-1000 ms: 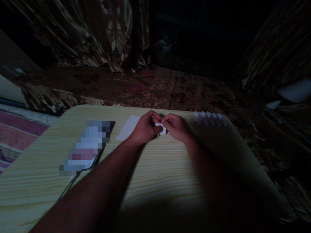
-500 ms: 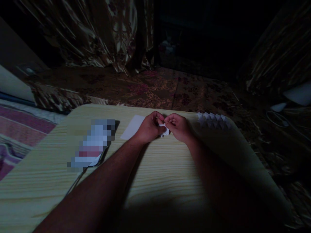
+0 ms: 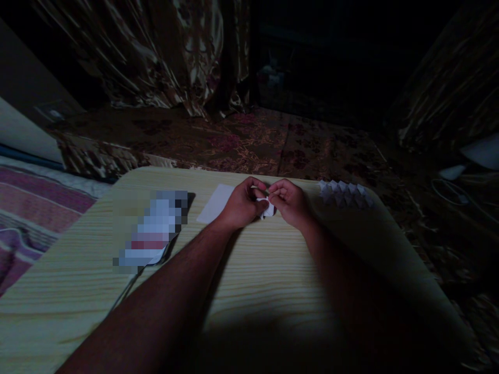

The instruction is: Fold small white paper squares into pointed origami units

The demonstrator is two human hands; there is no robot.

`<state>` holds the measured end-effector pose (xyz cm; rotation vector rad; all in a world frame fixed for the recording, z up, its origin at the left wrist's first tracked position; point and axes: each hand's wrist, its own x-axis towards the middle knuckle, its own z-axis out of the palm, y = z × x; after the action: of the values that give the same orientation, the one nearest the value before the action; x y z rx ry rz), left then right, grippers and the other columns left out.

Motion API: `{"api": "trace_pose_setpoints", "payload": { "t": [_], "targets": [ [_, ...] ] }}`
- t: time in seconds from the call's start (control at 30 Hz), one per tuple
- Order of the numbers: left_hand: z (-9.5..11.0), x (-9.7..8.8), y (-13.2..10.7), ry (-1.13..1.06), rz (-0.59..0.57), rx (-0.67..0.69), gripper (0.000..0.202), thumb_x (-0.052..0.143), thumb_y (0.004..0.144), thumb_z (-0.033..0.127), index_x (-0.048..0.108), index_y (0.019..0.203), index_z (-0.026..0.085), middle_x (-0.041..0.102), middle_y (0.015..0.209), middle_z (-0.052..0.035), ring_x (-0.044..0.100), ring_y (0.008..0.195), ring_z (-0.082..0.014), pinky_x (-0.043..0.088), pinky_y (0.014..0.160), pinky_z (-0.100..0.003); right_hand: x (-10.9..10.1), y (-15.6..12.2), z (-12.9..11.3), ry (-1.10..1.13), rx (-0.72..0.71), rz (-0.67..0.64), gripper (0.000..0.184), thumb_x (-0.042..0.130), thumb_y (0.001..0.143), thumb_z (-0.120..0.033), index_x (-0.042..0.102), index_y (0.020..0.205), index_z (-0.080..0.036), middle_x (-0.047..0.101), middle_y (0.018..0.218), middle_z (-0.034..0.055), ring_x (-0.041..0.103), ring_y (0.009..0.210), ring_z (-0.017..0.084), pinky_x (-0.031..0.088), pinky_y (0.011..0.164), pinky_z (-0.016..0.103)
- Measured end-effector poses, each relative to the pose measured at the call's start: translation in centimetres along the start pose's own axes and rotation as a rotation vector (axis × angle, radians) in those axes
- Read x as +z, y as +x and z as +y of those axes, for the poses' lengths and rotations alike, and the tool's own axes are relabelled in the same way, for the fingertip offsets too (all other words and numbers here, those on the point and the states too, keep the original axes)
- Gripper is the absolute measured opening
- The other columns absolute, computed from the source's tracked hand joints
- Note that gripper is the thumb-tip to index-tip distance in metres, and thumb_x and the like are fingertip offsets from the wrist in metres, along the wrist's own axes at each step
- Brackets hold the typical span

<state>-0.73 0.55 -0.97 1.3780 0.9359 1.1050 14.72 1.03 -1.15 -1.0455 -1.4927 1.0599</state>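
My left hand (image 3: 244, 205) and my right hand (image 3: 290, 203) meet near the far edge of a light wooden table (image 3: 249, 275). Both pinch a small folded piece of white paper (image 3: 267, 208) held between their fingertips, just above the tabletop. A flat white sheet of paper (image 3: 215, 203) lies just left of my left hand. A row of several small folded white paper pieces (image 3: 345, 192) sits at the table's far right corner, right of my right hand.
A pixelated, blurred object (image 3: 154, 231) lies on the table's left half with a thin cable trailing from it. Dark patterned fabric (image 3: 241, 140) covers the floor beyond the table; shiny curtains (image 3: 156, 57) hang behind. A striped mat (image 3: 35, 202) lies at the left.
The view has shifted slightly, so everything sits a little further right in frame. Both hands keep working the small paper piece, fingers drawn closer together over it.
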Motion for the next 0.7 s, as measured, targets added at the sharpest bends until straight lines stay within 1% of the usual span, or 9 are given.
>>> {"api": "trace_pose_setpoints", "payload": {
  "t": [0.1, 0.2, 0.3, 0.5, 0.6, 0.7],
  "targets": [
    [0.03, -0.04, 0.03, -0.041, 0.008, 0.008, 0.039, 0.071, 0.064, 0.017, 0.05, 0.097, 0.019, 0.059, 0.067, 0.0031, 0.055, 0.052, -0.0103, 0.04, 0.045, -0.02, -0.19, 0.04, 0.01, 0.054, 0.033, -0.024, 0.02, 0.061, 0.07, -0.025, 0.054, 0.088, -0.019, 0.06, 0.067, -0.0026, 0.055, 0.055, 0.011, 0.044, 0.053, 0.024],
    [0.03, -0.06, 0.09, -0.086, 0.037, 0.011, 0.041, 0.072, 0.063, 0.017, 0.051, 0.098, 0.019, 0.06, 0.068, 0.0028, 0.055, 0.051, -0.0103, 0.041, 0.045, -0.02, -0.3, 0.03, -0.09, 0.092, 0.054, -0.046, 0.023, 0.062, 0.067, -0.022, 0.054, 0.088, -0.019, 0.059, 0.066, -0.0032, 0.056, 0.055, 0.011, 0.045, 0.053, 0.024],
    [-0.12, -0.05, 0.18, -0.125, 0.056, 0.011, 0.041, 0.072, 0.062, 0.017, 0.051, 0.097, 0.018, 0.06, 0.067, 0.0028, 0.054, 0.048, -0.0096, 0.04, 0.044, -0.02, -0.27, 0.0, -0.17, 0.09, 0.056, -0.058, 0.026, 0.063, 0.064, -0.018, 0.054, 0.088, -0.018, 0.059, 0.067, -0.0033, 0.056, 0.057, 0.011, 0.045, 0.053, 0.024],
    [-0.26, 0.0, 0.36, -0.192, 0.085, 0.012, 0.039, 0.072, 0.061, 0.014, 0.051, 0.093, 0.018, 0.058, 0.062, 0.0045, 0.05, 0.044, -0.0082, 0.038, 0.042, -0.02, -0.12, -0.01, -0.14, 0.046, 0.053, -0.058, 0.025, 0.062, 0.064, -0.016, 0.054, 0.088, -0.019, 0.058, 0.064, -0.0039, 0.056, 0.055, 0.011, 0.045, 0.052, 0.023],
    [-0.12, 0.02, 0.36, -0.188, 0.105, 0.002, 0.037, 0.072, 0.061, 0.016, 0.054, 0.093, 0.017, 0.06, 0.063, 0.0034, 0.052, 0.046, -0.0089, 0.039, 0.044, -0.021, -0.13, -0.01, -0.1, 0.051, 0.046, -0.062, 0.025, 0.063, 0.065, -0.017, 0.055, 0.089, -0.019, 0.058, 0.064, -0.0042, 0.055, 0.054, 0.01, 0.045, 0.051, 0.023],
    [0.03, 0.09, 0.3, -0.151, 0.104, 0.007, 0.034, 0.073, 0.062, 0.018, 0.057, 0.092, 0.015, 0.061, 0.063, 0.0022, 0.054, 0.05, -0.0098, 0.042, 0.049, -0.022, -0.14, 0.04, -0.03, 0.056, 0.041, -0.032, 0.024, 0.063, 0.066, -0.019, 0.055, 0.088, -0.018, 0.057, 0.063, -0.0042, 0.055, 0.054, 0.01, 0.045, 0.05, 0.022]
  ]
}}
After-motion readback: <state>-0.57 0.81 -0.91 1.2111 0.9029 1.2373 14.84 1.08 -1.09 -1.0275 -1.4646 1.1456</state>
